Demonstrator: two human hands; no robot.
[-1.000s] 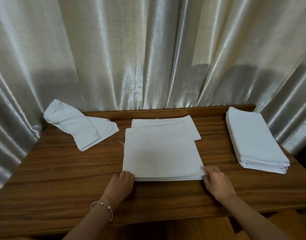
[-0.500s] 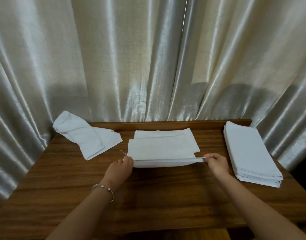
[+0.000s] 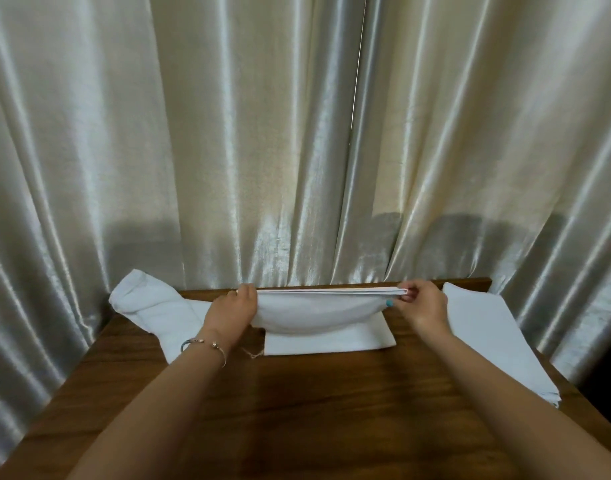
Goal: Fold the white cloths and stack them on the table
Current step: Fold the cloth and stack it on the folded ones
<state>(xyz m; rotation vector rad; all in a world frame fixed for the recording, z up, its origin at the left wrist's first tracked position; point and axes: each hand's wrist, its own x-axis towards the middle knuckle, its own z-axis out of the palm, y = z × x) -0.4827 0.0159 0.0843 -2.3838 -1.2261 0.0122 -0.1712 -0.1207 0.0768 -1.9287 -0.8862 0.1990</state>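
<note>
Item one, the folded white cloth: you hold it stretched between your two hands near the far edge of the worktop, its layered upper edge level and taut, its middle sagging in a shallow curve. Your left hand has the left end, your right hand the right end. Item two, a flat white cloth: it lies on the worktop directly under the held one, with a loose thread trailing from its near left corner. Item three, a rumpled white cloth: it sits at the far left corner, partly behind your left hand and wrist and just beside the flat cloth. Item four, a stack of folded white cloths: it runs along the right side of the worktop, just right of your right hand and apart from it. Item five, a pale glossy curtain: it hangs close behind the worktop and fills the background. Hands: your left is closed on the cloth's end, fingers curled over the top edge, a bracelet on the wrist; your right pinches the stacked layers between thumb and fingertips. Both forearms reach over the bare near part of the worktop.
</note>
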